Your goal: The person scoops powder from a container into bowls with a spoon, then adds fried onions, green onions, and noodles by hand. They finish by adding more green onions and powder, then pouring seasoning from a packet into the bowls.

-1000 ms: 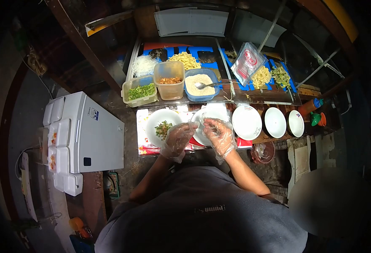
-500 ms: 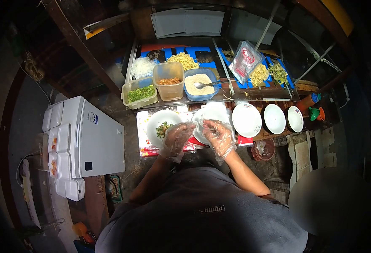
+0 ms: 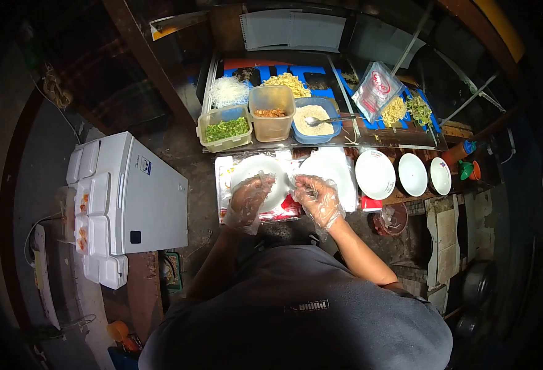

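Note:
My left hand [image 3: 246,200], in a clear plastic glove, is over the left part of a white bowl [image 3: 275,192]; its fingers are drawn together and hide part of the bowl. Close to its right, my right hand [image 3: 322,202], gloved too, has its fingers pinched together in front of a second white bowl [image 3: 339,174]. What either hand holds, if anything, is too small to tell. Behind the bowls stand a tub of chopped greens [image 3: 227,129], a tub of brown bits [image 3: 271,115] and a blue tub of pale powder [image 3: 314,123] with a spoon [image 3: 313,121].
Three white bowls stand in a row to the right, the nearest [image 3: 375,174] beside my right hand. Noodles [image 3: 287,83] and a printed plastic bag [image 3: 375,91] lie farther back. A white freezer [image 3: 154,197] stands at left, with foam boxes [image 3: 95,206] beside it.
The view has shifted, so the counter appears farther right. Relative to the bowls, both hands have moved left. My left hand now covers the place where greens showed in the left bowl.

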`<state>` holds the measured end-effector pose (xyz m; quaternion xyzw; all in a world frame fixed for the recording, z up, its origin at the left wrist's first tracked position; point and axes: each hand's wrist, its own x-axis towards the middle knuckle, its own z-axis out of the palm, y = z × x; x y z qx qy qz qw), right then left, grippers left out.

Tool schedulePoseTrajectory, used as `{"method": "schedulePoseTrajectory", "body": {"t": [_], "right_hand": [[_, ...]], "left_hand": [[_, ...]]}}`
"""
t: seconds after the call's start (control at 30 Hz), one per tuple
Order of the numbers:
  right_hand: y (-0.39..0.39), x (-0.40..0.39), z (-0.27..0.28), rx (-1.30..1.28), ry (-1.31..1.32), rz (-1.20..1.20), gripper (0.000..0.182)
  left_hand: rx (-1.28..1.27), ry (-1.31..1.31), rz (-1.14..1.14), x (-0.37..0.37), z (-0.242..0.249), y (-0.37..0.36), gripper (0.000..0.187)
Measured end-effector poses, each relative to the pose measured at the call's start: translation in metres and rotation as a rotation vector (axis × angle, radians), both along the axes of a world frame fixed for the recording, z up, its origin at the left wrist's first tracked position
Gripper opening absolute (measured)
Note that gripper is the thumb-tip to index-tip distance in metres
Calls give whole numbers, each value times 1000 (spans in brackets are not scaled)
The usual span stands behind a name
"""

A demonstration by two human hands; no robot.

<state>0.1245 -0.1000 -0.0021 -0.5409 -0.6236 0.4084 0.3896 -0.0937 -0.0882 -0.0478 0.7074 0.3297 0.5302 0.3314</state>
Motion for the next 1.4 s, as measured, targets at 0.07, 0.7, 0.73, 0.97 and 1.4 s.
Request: {"method": "schedulePoseTrajectory", "body": {"t": [0.07, 0.7, 0.73, 0.97, 1.4], "right_hand": [[-2, -7, 0, -8, 13, 2, 36], [-10, -42, -17, -211, -235, 31, 50], [-9, -42, -19, -198, -245, 30, 51], [-7, -47, -17, -183, -296, 46, 53], [-11, -46, -20, -195, -282, 44, 51]], "left_hand": [[-424, -221, -31, -8, -1, 0, 26], [-76, -183, 101, -56, -31, 16, 23], [-49, -328, 95, -54, -37, 18, 23], [-177, -141, 108, -66, -31, 17, 20], [-94, -182, 73, -69, -38, 28, 18]]}}
